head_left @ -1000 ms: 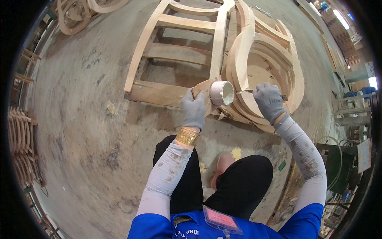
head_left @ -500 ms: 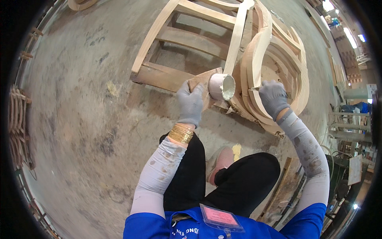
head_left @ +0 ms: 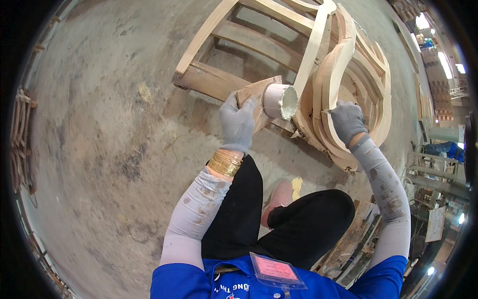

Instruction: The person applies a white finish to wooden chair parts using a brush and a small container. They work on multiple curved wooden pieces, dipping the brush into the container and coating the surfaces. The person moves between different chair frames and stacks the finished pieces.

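My left hand (head_left: 236, 124), in a grey knit glove, is closed round a thin wooden board (head_left: 253, 91). Against that board sits a short white cup (head_left: 275, 101), tipped so its mouth faces right, with pale paste (head_left: 289, 104) inside and on its rim. My right hand (head_left: 347, 121), gloved the same way, makes a fist against the curved edge of an unpainted wooden chair frame (head_left: 336, 65). A small tip pokes out by its fingers at the wood; the rest of whatever it grips is hidden.
The frame's slatted part (head_left: 259, 41) lies on the concrete floor (head_left: 119, 164) ahead. Wooden boards (head_left: 343, 239) lie beside my right knee. Stacked curved wooden parts (head_left: 22, 144) stand at the far left, and a rack (head_left: 433, 169) at the right.
The whole scene has shifted slightly right in the view. My right fist stays at the curved edge, a little lower, and my left hand keeps the board and cup beside the frame.
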{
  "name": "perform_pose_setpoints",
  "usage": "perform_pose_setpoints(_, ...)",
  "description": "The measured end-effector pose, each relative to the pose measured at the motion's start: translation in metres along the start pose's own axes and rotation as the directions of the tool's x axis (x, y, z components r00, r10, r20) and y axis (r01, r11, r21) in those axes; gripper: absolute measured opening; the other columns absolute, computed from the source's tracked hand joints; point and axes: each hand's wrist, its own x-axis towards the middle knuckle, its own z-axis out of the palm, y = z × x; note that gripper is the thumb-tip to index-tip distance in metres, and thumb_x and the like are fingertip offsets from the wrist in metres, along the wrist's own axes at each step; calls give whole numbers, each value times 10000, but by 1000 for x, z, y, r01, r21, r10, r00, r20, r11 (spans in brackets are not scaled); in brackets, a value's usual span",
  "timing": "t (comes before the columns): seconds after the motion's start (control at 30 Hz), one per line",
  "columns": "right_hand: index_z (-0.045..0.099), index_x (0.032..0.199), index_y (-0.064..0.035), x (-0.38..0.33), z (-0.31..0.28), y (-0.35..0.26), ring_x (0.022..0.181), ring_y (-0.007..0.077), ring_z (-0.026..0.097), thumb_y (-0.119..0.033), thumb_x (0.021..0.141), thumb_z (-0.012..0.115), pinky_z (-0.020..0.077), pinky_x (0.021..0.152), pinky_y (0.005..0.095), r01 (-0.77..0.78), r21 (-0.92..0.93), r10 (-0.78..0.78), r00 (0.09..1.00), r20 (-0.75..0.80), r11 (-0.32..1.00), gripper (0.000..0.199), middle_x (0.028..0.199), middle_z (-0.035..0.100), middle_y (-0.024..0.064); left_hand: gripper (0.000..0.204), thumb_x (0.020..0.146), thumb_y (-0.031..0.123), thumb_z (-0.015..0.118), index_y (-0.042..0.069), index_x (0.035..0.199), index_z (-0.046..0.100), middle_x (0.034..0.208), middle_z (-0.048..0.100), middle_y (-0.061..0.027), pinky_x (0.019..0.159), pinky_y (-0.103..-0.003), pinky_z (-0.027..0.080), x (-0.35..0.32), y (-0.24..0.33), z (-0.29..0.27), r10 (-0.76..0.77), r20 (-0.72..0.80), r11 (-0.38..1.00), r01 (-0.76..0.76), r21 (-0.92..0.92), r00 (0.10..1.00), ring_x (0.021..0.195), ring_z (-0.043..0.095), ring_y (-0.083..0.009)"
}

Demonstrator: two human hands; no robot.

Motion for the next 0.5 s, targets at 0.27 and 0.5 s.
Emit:
perform_pose_setpoints(0.27, 727, 847, -145, 10, 3, -6, 838, 234, 661, -189, 818, 584, 503, 613, 377, -60, -125, 76, 989, 123, 990, 152, 867, 656, 62, 183, 889, 59, 569, -43, 1031, 624, 928, 647, -51, 709, -242, 495, 1, 0, -3, -13, 9, 999, 14, -41, 1000, 806, 595, -91)
perform_pose_setpoints(0.5, 724, 857, -128, 11, 8, 0, 846, 240, 667, -194, 834, 586, 528, 630, 375, -13, -121, 27, 993, 111, 993, 155, 882, 661, 71, 182, 890, 57, 575, -41, 1035, 624, 929, 650, -60, 697, -242, 503, 1, -2, -2, -15, 1, 999, 15, -34, 1000, 793, 605, -97)
